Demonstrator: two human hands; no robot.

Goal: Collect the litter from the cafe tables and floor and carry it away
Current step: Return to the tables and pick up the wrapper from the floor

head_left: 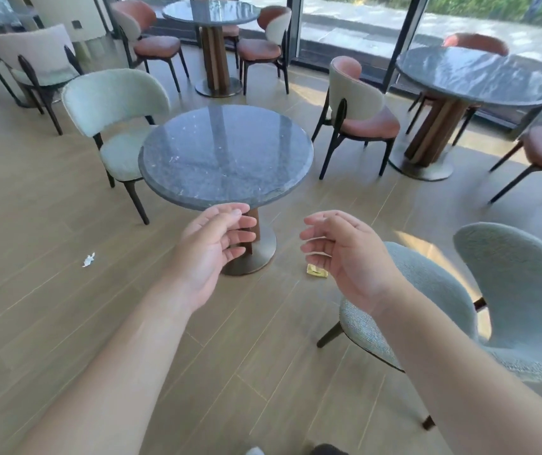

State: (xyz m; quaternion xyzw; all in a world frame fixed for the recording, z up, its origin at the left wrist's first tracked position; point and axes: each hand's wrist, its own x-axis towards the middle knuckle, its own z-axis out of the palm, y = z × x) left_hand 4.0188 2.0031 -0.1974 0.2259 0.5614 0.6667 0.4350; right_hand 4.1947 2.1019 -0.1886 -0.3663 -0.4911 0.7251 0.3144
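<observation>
We see a round dark stone table [225, 156] on wood-plank floor [66, 316], a pale green chair [117, 126] just beside it, and a rust-seated chair [360, 114] near the window [355, 14]

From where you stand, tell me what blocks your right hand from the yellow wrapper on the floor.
Nothing visible does. The yellow wrapper lies on open floor beside the table base, below the empty right hand.

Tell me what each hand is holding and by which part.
Nothing is held. The left hand and right hand are both open and empty above the floor; the yellow wrapper lies there untouched.
</observation>
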